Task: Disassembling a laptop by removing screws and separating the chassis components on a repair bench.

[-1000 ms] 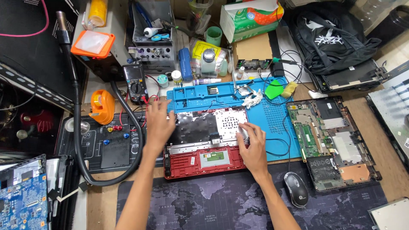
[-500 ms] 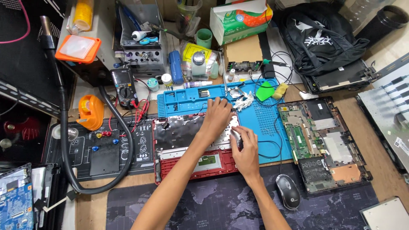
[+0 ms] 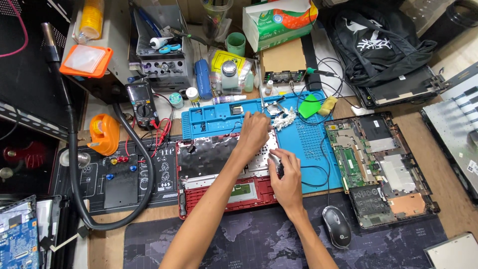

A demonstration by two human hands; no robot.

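At about nine o'clock from the middle of the desk, an orange tape holder (image 3: 104,133) sits by a thick black hose (image 3: 130,144) that bends round a black mat (image 3: 119,177). A black and yellow meter (image 3: 142,102) with red wires stands at eleven o'clock from that mat.

In the middle lies an open red laptop case (image 3: 224,172), turned so its inside shows. It has a dark sheet on one half and a shiny metal plate (image 3: 259,159) with lots of little holes on the other half. The red case rests partly on a blue work mat (image 3: 308,144).

The left hand (image 3: 254,133) reaches across the red case toward twelve o'clock. Its fingers are spread a bit and point at a small pile of white bits (image 3: 285,119) on the blue mat. I cannot tell if it pinches anything.

The right hand (image 3: 285,174) is at about five o'clock from the left hand, over the edge of the metal plate. Its fingers are curled around a small dark tool (image 3: 280,169), and it holds it tight.

At three o'clock from the hands is a green circuit board (image 3: 351,162) in a bare laptop base (image 3: 393,174). A black mouse (image 3: 336,226) sits at five o'clock, on a dark map mat (image 3: 239,244). A black bag (image 3: 378,45) lies at one o'clock.
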